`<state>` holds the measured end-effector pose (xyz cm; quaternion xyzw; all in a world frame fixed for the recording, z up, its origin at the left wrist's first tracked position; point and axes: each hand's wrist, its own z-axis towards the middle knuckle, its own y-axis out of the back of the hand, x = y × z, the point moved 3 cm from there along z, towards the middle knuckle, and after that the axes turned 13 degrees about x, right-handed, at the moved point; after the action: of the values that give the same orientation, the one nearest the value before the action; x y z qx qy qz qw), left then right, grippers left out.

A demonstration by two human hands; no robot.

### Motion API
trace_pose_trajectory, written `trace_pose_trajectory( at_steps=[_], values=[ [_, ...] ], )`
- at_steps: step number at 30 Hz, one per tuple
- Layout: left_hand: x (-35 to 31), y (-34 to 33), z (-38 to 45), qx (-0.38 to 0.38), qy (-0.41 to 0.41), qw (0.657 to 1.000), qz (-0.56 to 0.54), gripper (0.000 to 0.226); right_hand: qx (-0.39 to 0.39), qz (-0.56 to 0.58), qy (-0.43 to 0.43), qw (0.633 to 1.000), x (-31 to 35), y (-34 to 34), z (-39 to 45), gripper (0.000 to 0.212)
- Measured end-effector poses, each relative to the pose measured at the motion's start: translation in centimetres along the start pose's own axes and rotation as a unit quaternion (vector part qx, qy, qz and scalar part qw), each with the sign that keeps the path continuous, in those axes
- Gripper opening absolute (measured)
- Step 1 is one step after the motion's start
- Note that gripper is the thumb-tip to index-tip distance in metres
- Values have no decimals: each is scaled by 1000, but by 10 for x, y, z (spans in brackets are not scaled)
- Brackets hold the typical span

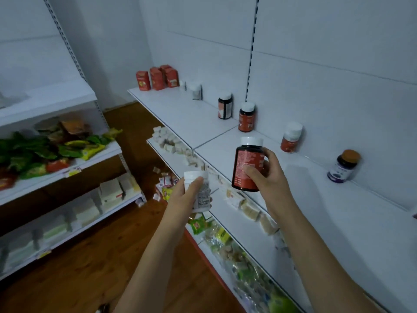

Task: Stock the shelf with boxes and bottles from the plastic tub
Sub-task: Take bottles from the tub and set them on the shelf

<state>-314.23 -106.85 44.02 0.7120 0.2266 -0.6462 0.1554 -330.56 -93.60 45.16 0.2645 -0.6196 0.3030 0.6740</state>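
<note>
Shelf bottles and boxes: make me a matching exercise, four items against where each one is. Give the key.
Items:
1. dark bottle with red label
2. white bottle
3. purple bottle with orange cap
4. red boxes

Places:
A. far left end of the top shelf
B. gripped in the left hand
C. gripped in the right hand
D. standing rightmost on the shelf

Pairs: 1-C, 2-B, 3-D, 4-A

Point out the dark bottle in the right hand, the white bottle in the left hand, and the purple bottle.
dark bottle (247, 164), head view, red label
white bottle (204, 195), head view, label
purple bottle (343, 167), head view, body
</note>
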Motion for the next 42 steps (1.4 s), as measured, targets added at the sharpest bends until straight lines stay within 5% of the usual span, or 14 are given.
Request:
trace_pose_trajectory(
  at_steps=[12, 18, 23, 29, 34, 38, 42],
  values=[
    [-6, 60, 128, 77, 17, 996, 36, 13, -161, -51, -11, 986, -24, -3, 107, 54],
    [-10, 77, 209, 119, 2, 988, 99, 40, -260, -115, 20, 959, -53, 10, 167, 65],
    [-10, 87, 268, 140, -18, 977, 159, 39, -247, -212, -51, 944, -105, 23, 210, 70],
    [6, 96, 320, 152, -48, 966, 203, 56, -318, -442, -129, 829, -125, 23, 228, 59],
    [6, 108, 343, 170, -73, 961, 203, 60, -377, -473, -180, 776, -122, 16, 227, 52],
    [7, 122, 369, 208, -102, 949, 215, 53, -442, -382, -112, 804, -109, -19, 219, 31],
    [16, 142, 390, 271, -108, 919, 266, 55, -299, -300, -70, 903, -98, -73, 245, 26]
  ],
)
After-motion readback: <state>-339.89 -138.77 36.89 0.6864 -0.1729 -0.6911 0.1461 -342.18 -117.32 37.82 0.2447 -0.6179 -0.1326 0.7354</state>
